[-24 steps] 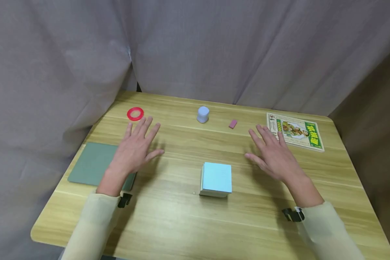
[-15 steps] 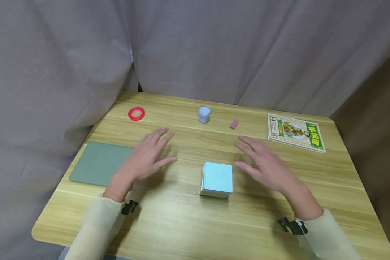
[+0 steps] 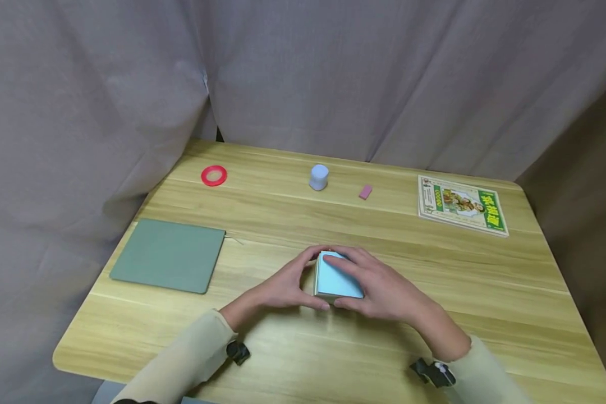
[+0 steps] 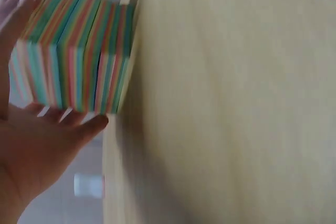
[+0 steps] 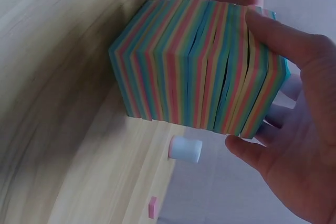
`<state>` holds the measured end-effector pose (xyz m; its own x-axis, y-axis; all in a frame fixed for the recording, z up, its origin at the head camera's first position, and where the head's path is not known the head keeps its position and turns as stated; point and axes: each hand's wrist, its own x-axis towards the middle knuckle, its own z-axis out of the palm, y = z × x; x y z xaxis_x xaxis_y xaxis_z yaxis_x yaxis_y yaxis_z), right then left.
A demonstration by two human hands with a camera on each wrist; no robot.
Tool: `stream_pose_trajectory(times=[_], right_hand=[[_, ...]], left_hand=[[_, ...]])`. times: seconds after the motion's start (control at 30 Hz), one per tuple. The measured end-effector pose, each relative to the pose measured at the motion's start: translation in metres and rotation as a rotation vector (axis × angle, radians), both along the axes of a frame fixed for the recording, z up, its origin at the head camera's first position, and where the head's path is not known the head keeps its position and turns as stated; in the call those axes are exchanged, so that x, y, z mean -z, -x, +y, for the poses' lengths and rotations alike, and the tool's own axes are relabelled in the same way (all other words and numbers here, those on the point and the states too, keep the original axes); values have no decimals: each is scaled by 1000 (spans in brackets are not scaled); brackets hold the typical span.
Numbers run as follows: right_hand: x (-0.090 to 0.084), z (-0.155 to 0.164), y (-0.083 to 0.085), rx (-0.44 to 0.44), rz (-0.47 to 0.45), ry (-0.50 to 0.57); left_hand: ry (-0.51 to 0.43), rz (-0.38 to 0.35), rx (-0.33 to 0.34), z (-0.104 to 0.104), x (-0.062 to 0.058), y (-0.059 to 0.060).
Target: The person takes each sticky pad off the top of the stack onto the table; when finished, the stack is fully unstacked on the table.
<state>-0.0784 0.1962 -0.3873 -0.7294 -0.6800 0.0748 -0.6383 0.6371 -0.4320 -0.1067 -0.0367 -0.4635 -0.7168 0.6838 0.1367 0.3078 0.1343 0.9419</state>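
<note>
A tall stack of sticky notes (image 3: 337, 281) with a light blue top stands upright at the middle of the table. In the left wrist view the stack's sides (image 4: 73, 59) show green, orange, yellow and pink layers. My left hand (image 3: 287, 286) curls round its left side, thumb at the front and fingers behind. From the right, my right hand (image 3: 386, 287) holds it with the thumb at the front edge and the index finger across the top. In the right wrist view, thin gaps part the layers of the stack (image 5: 194, 66) near the right hand (image 5: 302, 145).
On the wooden table (image 3: 293, 359), a green notebook (image 3: 166, 255) lies at left and a red tape roll (image 3: 214, 175) at back left. Behind the stack are a whitish cylinder (image 3: 318, 177) and a pink eraser (image 3: 366, 192). Illustrated booklets (image 3: 462, 203) lie at back right.
Both hands have come inward and down from open positions on either side and now hold the stack of sticky notes between them. The other objects keep their places.
</note>
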Motion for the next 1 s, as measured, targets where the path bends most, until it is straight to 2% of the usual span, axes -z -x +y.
stream_pose_trajectory(times=[0.17, 0.3, 0.4, 0.47, 0.6, 0.77, 0.87, 1.0], right_hand=[[-1, -1, -1, 25, -11, 19], [-9, 3, -1, 60, -47, 38], [-15, 13, 7, 107, -88, 102], [-13, 24, 19, 153, -101, 163], [10, 52, 52, 301, -56, 199], [52, 79, 84, 469, -44, 115], [70, 87, 93, 506, -48, 67], [83, 91, 99, 508, -32, 31]], left_hand=[[-18, 17, -18, 9, 1, 0], [-17, 13, -30, 10, 1, -1], [-10, 13, -41, 10, 0, -1], [-4, 8, -53, 10, 0, -1], [8, -23, -77, 10, 2, -1], [-5, -47, -75, 12, 0, -2], [-15, -62, -67, 12, -13, -6], [-18, -74, -58, 11, -28, -10]])
